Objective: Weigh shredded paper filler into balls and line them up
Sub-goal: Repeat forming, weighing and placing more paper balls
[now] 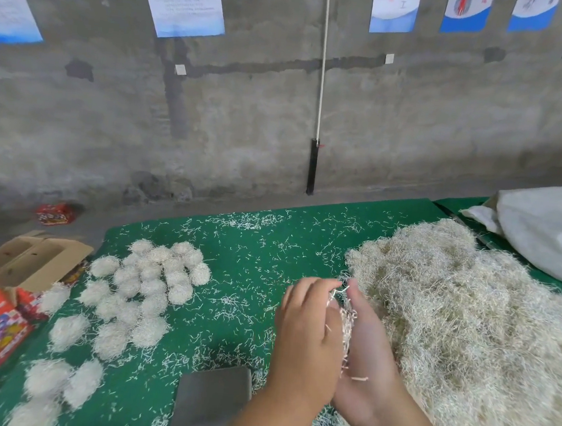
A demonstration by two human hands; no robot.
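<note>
two hands (309,337) (367,353), one paper wad (345,320)

You see the green felt table cover (243,243), off-white shredded paper pile (468,314), cream paper balls (151,286), and grey metal scale plate (212,397).

I see both forearms entering from the bottom edge, bare, angled up and slightly apart at the elbows. My left hand (307,337) shows its back to the camera, fingers curled forward toward the right palm. My right hand (367,353) sits just beside it, palm turned inward, thumb raised. The two hands are cupped together, pressing a small wad of shredded paper (346,324) between them.
</note>
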